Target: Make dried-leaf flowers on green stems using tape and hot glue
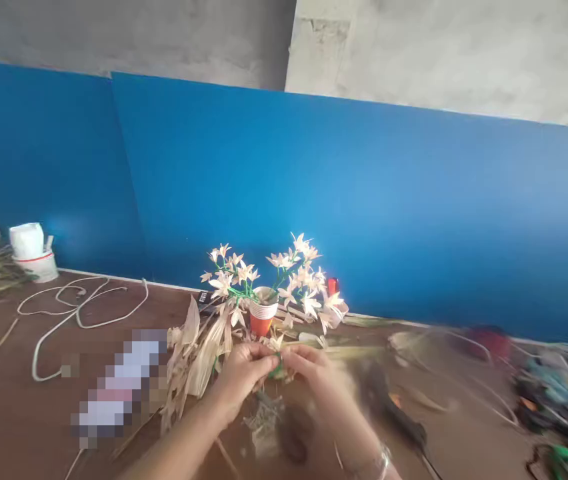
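My left hand (247, 370) and my right hand (311, 367) meet low in the middle of the head view. Thumbs and fingers of both are pinched at the base of a small pale husk flower (277, 342). Something green shows between the fingertips, but its exact form is blurred. Just beyond stands an orange and white paper cup (262, 322) holding green stems with cream flowers, which spread left (221, 283) and right (309, 303). Dried husks (207, 353) lie beside my left hand. A crumpled, clear-looking scrap (265, 423) is below the hands.
A blurred black tool (399, 413) with a cord lies right of my right arm. Tangled coloured material (557, 393) is at the far right. On the left are a white cable (84, 307), a pixelated object (121, 387) and a white tub (39, 267). A blue panel (314, 187) backs the table.
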Demonstrator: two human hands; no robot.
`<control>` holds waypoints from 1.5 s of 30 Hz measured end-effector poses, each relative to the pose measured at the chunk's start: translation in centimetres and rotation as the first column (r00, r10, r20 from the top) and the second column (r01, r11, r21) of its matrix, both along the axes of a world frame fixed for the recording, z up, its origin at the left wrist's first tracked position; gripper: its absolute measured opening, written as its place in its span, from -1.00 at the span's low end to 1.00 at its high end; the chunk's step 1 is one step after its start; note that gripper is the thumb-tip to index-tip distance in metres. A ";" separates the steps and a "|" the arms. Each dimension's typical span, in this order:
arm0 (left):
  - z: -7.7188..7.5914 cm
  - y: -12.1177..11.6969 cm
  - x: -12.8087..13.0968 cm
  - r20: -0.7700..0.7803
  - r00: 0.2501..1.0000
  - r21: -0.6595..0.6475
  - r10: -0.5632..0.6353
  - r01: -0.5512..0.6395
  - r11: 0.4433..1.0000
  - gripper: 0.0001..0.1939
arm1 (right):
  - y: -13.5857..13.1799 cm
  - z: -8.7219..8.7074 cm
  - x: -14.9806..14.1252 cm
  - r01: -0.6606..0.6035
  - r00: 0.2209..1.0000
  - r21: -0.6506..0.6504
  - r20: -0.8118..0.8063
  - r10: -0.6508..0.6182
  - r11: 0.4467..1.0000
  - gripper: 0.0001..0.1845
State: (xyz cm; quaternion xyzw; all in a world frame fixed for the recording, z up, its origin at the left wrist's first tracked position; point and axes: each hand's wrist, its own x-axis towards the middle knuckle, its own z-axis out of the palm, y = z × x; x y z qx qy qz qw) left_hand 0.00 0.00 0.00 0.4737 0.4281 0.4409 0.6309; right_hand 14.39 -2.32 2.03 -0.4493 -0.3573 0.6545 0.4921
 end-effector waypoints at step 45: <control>0.9 -2.6 1.5 0.253 0.948 -0.075 0.191 -0.177 0.981 -0.78 | -1.1 -2.6 -2.4 -0.063 0.459 0.776 0.581 -0.672 0.628 -0.82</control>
